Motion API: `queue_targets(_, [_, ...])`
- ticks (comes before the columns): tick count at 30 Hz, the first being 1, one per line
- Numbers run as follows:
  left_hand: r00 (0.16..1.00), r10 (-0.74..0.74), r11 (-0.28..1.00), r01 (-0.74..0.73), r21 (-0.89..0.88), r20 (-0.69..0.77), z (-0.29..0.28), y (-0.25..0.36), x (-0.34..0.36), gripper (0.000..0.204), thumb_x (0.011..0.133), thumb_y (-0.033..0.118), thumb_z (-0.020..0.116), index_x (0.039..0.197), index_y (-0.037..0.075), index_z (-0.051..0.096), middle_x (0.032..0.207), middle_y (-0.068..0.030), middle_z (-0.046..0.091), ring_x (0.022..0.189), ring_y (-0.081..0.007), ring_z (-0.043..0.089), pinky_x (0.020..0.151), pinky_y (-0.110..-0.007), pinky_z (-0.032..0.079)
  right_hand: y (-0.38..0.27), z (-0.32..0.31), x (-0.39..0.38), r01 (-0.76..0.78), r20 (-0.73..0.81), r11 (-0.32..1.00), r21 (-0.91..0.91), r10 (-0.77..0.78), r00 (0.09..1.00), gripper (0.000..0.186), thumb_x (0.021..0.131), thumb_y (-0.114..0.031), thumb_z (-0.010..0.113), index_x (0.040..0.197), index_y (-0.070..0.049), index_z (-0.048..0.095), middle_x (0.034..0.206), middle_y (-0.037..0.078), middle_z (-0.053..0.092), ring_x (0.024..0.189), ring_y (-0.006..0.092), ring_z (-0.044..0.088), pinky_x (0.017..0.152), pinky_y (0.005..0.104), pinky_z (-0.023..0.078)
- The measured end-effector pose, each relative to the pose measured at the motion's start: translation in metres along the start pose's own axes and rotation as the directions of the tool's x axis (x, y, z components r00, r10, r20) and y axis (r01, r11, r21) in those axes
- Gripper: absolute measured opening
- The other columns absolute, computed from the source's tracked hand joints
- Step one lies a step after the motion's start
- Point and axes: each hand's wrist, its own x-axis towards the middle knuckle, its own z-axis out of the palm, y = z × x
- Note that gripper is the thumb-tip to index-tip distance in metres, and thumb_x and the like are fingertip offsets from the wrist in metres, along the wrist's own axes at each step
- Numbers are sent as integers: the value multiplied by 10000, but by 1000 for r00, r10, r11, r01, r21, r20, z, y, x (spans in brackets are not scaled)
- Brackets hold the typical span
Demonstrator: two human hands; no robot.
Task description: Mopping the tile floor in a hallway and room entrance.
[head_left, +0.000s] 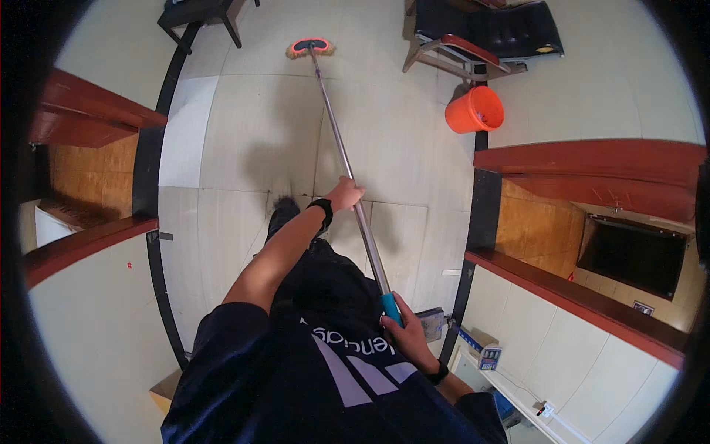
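Observation:
A mop with a long metal pole (336, 133) runs from my body out to the far part of the tiled floor. Its fringed head (310, 48), orange-rimmed with a dark middle, rests on the tiles at the top of the view. My left hand (345, 194), with a black band at the wrist, is closed around the middle of the pole. Down at the near end, my right hand (405, 331) grips the teal handle (391, 308). Part of that handle is hidden by the fingers.
An orange bucket (473, 111) stands by the right wall, below a black-padded chair (488, 33). A dark stool (198, 13) is at the far left. Red-framed doorways open on both sides. A white table (518, 392) with small boxes stands at the lower right.

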Motion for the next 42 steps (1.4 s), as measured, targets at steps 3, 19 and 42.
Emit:
queue_targets(3, [881, 353, 845, -445, 296, 315, -45, 19, 65, 174, 820, 115, 504, 791, -56, 515, 649, -174, 582, 556, -291, 596, 675, -414, 468, -63, 6, 44, 53, -37, 996, -76, -55, 998, 623, 847, -161, 598, 1382, -70, 292, 779, 29, 537, 625, 77, 487, 571, 223, 424])
queue_targets(19, [976, 171, 985, -168, -35, 132, -273, 263, 302, 483, 827, 231, 420, 733, -239, 361, 494, -147, 511, 417, -228, 483, 490, -343, 466, -420, 60, 248, 41, -87, 997, -64, -46, 995, 623, 856, -197, 591, 1386, -73, 288, 776, -14, 503, 599, 56, 446, 508, 204, 382])
queue_targets(42, [975, 184, 965, -203, 165, 122, -527, 572, 672, 469, 780, 273, 478, 835, -190, 424, 547, -163, 520, 490, -276, 524, 538, -399, 459, -872, 19, 552, -63, -11, 996, 65, 64, 998, 666, 847, -122, 581, 1404, -110, 217, 760, 35, 539, 480, 71, 461, 383, 207, 351])
